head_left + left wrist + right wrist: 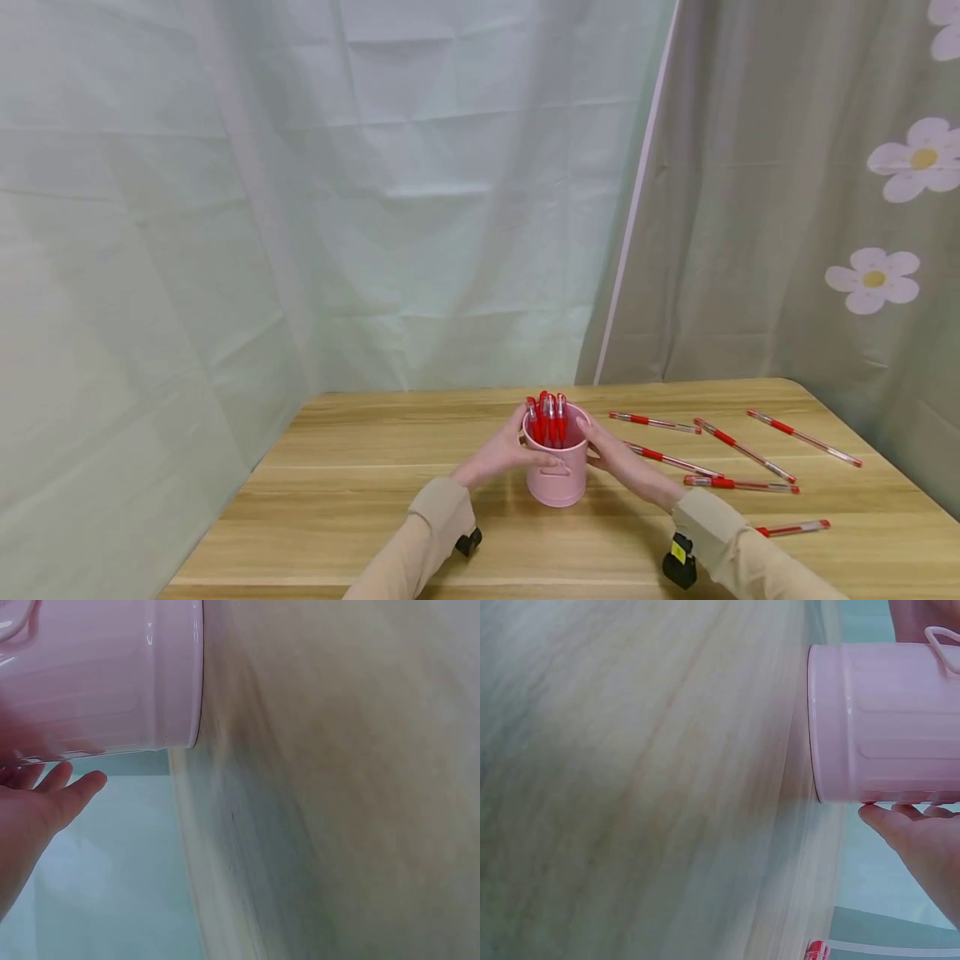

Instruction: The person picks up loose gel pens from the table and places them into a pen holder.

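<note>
A pink pen cup [557, 487] with a small handle on its front stands upright on the wooden table, held between both hands. Several red pens [551, 421] with clear caps lean together inside it, towards the left of the rim. My left hand [501, 457] grips the cup's left side, its thumb across the front above the handle. On the opposite side, my right hand [621, 458] holds the cup near the rim. In the left wrist view, some fingers of the left hand [34, 817] lie along the cup wall. The right wrist view shows the right hand's fingertips [877, 814] against the cup's side.
Several red pens [742, 450] lie scattered at different angles on the right part of the wooden table [337, 483]. One pen [795, 528] lies nearer, partly hidden by the right sleeve. Pale curtains [465, 208] hang behind and beside the table.
</note>
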`<state>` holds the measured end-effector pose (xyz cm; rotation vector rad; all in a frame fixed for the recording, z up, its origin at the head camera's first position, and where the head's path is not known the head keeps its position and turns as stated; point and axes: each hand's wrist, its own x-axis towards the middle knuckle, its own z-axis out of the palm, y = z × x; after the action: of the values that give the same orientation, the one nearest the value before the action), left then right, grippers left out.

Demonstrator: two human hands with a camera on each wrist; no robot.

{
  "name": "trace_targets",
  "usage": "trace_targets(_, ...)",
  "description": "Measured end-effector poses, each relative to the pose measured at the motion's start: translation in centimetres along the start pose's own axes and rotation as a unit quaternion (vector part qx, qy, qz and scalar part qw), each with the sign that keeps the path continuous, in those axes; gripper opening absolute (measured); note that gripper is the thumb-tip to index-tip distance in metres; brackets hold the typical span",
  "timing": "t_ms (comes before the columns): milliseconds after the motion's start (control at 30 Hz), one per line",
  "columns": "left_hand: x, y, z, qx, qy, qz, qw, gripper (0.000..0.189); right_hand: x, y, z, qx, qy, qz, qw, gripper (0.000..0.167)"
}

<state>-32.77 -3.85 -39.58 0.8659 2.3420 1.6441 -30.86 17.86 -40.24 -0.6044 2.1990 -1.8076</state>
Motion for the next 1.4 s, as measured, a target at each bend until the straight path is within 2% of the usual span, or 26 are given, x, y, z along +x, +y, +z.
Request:
trace_targets(200,0.6,-0.3,0.0,-0.022,-0.005,0.021,0.9995,0.085,0.1,0.1,0.0,0.005,0.006,-0.007,0.9999,0.058)
trace_targets(467,1.0,-0.5,0.3,-0.015,0.005,0.033,0.9993,0.085,0.0,0.2,0.1,0.012,0.024,-0.002,0.9996,0.068)
trace_targets(700,0.9,-0.8,0.6,-0.042,0.018,0.03,0.9985,0.079,0.3,0.1,0.5,0.029,0.019,-0.008,0.9994,0.065)
trace_targets(900,1.0,-0.5,1.2,-0.064,0.022,0.03,0.9973,0.077,-0.1,0.0,0.3,0.015,0.03,-0.007,0.9994,0.06)
trace_targets(1033,1.3,-0.2,1.4,-0.056,0.023,0.03,0.9977,0.075,-0.4,-0.4,-0.4,-0.004,0.034,-0.01,0.9994,0.059)
trace_targets(1233,1.5,0.0,1.2,-0.046,0.023,0.032,0.9982,0.075,-0.5,-1.1,-2.1,-0.004,0.028,-0.029,0.9992,0.059)
trace_targets(1333,1.4,-0.1,1.1,-0.039,0.028,0.03,0.9984,0.074,-0.7,-1.6,-3.1,-0.031,0.03,-0.016,0.9989,0.058)
trace_targets(1400,1.4,-0.1,1.1,-0.037,0.03,0.027,0.9985,0.073,-0.8,-2.0,-3.9,-0.074,0.043,-0.015,0.9962,0.058)
